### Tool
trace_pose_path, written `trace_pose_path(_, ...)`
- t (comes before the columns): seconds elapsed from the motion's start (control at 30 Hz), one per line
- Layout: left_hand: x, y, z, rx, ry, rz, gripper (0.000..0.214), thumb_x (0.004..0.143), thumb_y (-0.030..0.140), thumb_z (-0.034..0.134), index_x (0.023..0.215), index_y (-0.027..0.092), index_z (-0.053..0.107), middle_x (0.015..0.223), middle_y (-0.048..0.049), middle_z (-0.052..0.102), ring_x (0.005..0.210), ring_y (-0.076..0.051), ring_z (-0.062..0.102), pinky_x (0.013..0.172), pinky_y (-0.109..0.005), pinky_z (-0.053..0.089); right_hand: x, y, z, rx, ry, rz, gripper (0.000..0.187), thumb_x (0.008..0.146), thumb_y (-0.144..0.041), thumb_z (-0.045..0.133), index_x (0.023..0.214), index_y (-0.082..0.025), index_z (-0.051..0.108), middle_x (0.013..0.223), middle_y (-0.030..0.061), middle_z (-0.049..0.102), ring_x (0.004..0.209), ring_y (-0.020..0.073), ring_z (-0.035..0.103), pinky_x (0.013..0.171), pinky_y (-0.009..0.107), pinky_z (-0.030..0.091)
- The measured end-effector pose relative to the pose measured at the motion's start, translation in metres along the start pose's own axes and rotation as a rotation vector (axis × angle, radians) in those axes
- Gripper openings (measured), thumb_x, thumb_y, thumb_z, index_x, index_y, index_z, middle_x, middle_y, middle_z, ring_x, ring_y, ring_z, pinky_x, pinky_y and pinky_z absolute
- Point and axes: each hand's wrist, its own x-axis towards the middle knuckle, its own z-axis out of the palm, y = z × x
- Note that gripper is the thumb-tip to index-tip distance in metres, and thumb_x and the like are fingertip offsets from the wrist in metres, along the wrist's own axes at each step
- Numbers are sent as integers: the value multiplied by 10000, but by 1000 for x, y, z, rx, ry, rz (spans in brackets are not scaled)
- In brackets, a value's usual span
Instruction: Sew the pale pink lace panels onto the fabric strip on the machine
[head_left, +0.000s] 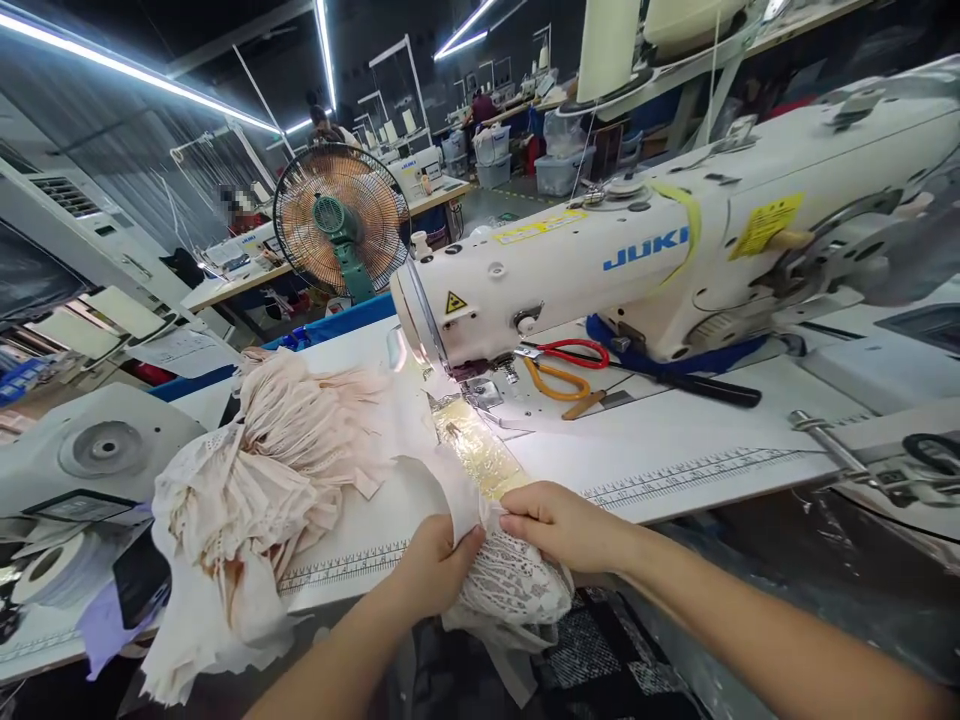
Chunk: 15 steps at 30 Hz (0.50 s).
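Observation:
Pale lace fabric [514, 585] hangs over the front edge of the sewing table, gripped by both hands. My left hand [439, 565] pinches its left side between thumb and fingers. On the other side, my right hand [551, 520] is closed on the upper edge of the lace. A plain pale strip of the cloth runs up from the hands toward the needle area. Beyond them lies a shiny yellowish plate [480, 450], in front of the white sewing machine [555, 270]. The fingertips are partly hidden by cloth.
A heap of pale gathered fabric [292, 430] lies at the left on the table. Red-handled scissors [577, 350], an orange-handled tool [555, 380] and a black-handled tool [705, 388] rest beside the machine. A fan [337, 220] stands behind. A printed ruler [675, 475] follows the front edge.

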Motion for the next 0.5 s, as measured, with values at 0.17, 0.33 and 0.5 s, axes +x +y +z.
trace_pose_path(0.17,-1,7,9,-61,129,-31,411,799,514,513,671,138,616,659,-43,616,660,-195,530,625,-278,404,-3,-4,10,-167,172,-28,293,810,-292,394,537,-215,321,520,-33,412,518,132,424,515,252,315)
trace_pose_path(0.33,-20,17,37,-904,193,-230,424,616,476,740,824,120,638,740,-77,667,762,-238,605,732,-331,444,-35,6,19,-328,430,-49,358,876,-374,293,769,-205,590,788,88,652,772,239,591,713,358,438)
trace_pose_path(0.5,-29,26,50,-1257,65,-282,442,530,325,833,853,85,649,745,-118,676,822,-281,635,798,-380,451,-84,22,30,-29,477,116,518,843,-578,346,1036,-227,675,1059,100,686,982,276,622,849,365,485)
